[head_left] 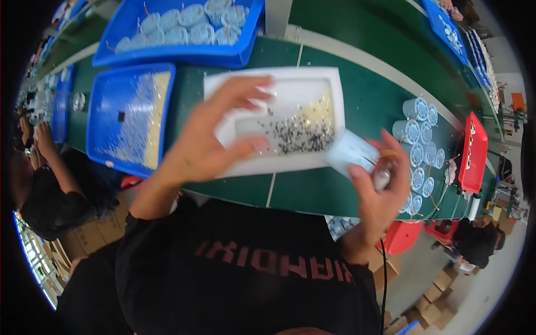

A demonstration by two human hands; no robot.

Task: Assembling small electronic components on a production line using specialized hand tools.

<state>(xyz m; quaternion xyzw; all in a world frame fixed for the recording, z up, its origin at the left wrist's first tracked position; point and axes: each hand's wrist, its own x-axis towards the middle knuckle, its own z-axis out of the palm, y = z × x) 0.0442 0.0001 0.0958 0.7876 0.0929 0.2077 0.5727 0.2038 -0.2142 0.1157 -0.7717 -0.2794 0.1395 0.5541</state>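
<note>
My left hand (220,128) hangs over a white tray (223,88), its fingers spread and blurred by motion, with nothing seen in them. Many small black pieces (304,135) lie scattered in the tray's right part, beside a pale yellow patch. At the tray's right edge, my right hand (382,187) grips a light-blue, cup-shaped part (352,152), tilted and smeared by motion. A small greyish, metallic-looking piece (381,177) shows between the same hand's fingers; its kind is unclear. There is an orange-yellow band around one finger.
Left of the tray sits a blue tray (120,142) of tiny clear pieces. A blue bin (167,54) full of light-blue cups stands behind. Similar wired cups (416,153) form rows at right, near a red tray (474,153). Co-workers (61,190) sit at both sides.
</note>
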